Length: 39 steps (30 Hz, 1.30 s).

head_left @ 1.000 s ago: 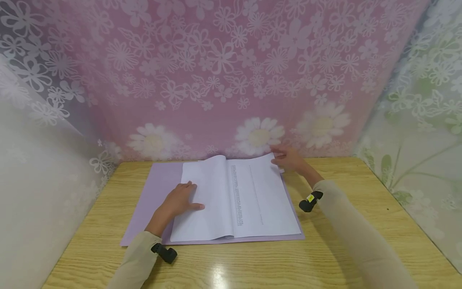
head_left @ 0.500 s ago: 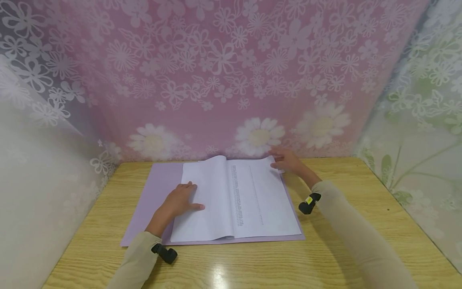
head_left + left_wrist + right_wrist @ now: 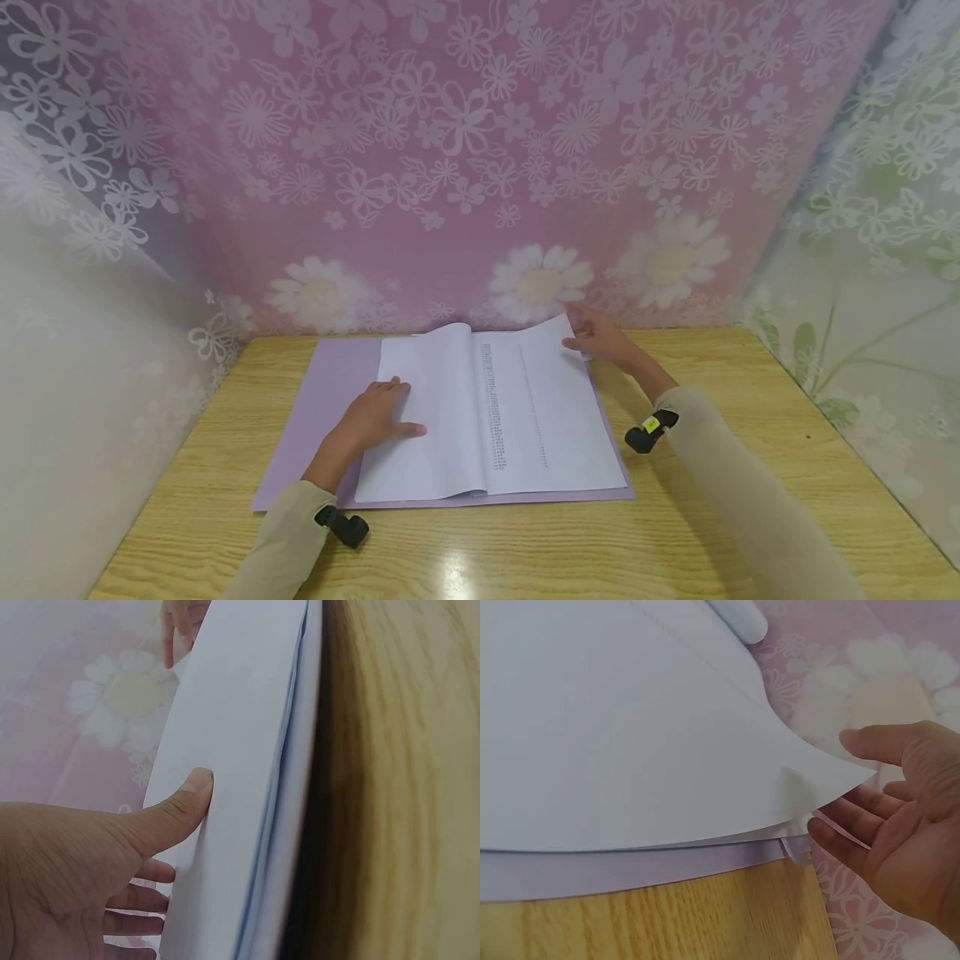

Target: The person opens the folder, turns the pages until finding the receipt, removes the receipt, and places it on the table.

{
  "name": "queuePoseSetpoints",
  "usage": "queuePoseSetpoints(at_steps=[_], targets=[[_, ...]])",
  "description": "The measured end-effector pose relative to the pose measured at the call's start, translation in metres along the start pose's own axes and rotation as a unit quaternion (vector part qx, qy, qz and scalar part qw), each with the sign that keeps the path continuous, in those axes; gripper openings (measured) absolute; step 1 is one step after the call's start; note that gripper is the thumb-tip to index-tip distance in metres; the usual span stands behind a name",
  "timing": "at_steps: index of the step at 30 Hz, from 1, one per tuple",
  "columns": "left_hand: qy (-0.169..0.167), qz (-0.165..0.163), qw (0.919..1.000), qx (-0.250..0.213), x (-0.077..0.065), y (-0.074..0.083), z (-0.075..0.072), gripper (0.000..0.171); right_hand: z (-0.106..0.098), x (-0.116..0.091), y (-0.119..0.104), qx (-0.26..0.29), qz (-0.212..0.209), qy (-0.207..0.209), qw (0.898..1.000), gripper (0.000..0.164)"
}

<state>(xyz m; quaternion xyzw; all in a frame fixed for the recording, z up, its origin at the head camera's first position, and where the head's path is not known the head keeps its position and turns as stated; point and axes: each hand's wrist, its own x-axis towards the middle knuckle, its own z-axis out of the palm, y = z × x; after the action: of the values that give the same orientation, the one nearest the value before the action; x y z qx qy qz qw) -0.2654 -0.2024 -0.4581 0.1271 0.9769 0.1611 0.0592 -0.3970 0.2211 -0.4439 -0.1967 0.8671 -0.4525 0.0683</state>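
A purple folder (image 3: 333,375) lies spread on the wooden table, bearing a stack of white sheets. My left hand (image 3: 372,414) rests with extended fingers on the blank turned page (image 3: 442,442); the left wrist view shows its thumb (image 3: 191,787) lying across the paper. At the far right corner of the printed page (image 3: 558,417) is my right hand (image 3: 606,337). Seen from the right wrist, that page corner (image 3: 847,774) is bent up, with fingers (image 3: 859,814) beneath it and the thumb (image 3: 874,742) apart above. A small white tab (image 3: 799,836) sticks out beside the fingers.
The wooden table (image 3: 480,550) extends in front of the folder and to both sides. A pink flowered backdrop (image 3: 450,208) stands right behind it. Pale flowered panels close off the left (image 3: 75,333) and right (image 3: 885,333) sides.
The right hand dipped slightly with the page corner, then shifted a little rightward; the corner now stands raised beside the thumb. The left hand has kept its place.
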Motion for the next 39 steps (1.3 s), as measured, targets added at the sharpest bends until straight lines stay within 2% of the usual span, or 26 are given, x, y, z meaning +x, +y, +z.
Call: queuePoseSetpoints(at_steps=[5, 11, 14, 18, 23, 27, 34, 39], targets=[[-0.004, -0.001, 1.0, 0.001, 0.0, 0.002, -0.001, 0.088, -0.003, -0.015, -0.005, 0.046, 0.007, -0.041, 0.998, 0.076], [-0.004, -0.001, 1.0, 0.004, 0.0, 0.001, 0.0, 0.088, -0.007, -0.033, -0.011, 0.106, 0.059, -0.107, 0.987, 0.069], [-0.003, 0.0, 1.0, 0.006, 0.0, 0.001, 0.0, 0.088, -0.005, -0.039, -0.015, 0.134, 0.054, -0.134, 0.98, 0.064], [-0.004, -0.003, 1.0, 0.006, 0.001, 0.0, 0.0, 0.088, 0.002, -0.042, -0.022, 0.163, 0.027, -0.16, 0.973, 0.056], [-0.003, -0.002, 1.0, 0.004, 0.0, 0.001, -0.001, 0.088, 0.014, -0.048, -0.033, 0.121, 0.0, -0.164, 0.979, 0.055], [-0.004, -0.001, 1.0, 0.001, 0.001, 0.002, -0.001, 0.088, 0.024, -0.049, -0.037, 0.103, -0.029, -0.183, 0.977, 0.059], [-0.005, -0.009, 0.9999, -0.008, 0.002, -0.001, 0.001, 0.089, 0.036, -0.048, -0.045, 0.069, -0.014, -0.201, 0.977, 0.066], [-0.006, -0.009, 0.9998, -0.018, 0.002, -0.003, 0.001, 0.089, 0.043, -0.047, -0.05, 0.053, -0.041, -0.21, 0.975, 0.067]])
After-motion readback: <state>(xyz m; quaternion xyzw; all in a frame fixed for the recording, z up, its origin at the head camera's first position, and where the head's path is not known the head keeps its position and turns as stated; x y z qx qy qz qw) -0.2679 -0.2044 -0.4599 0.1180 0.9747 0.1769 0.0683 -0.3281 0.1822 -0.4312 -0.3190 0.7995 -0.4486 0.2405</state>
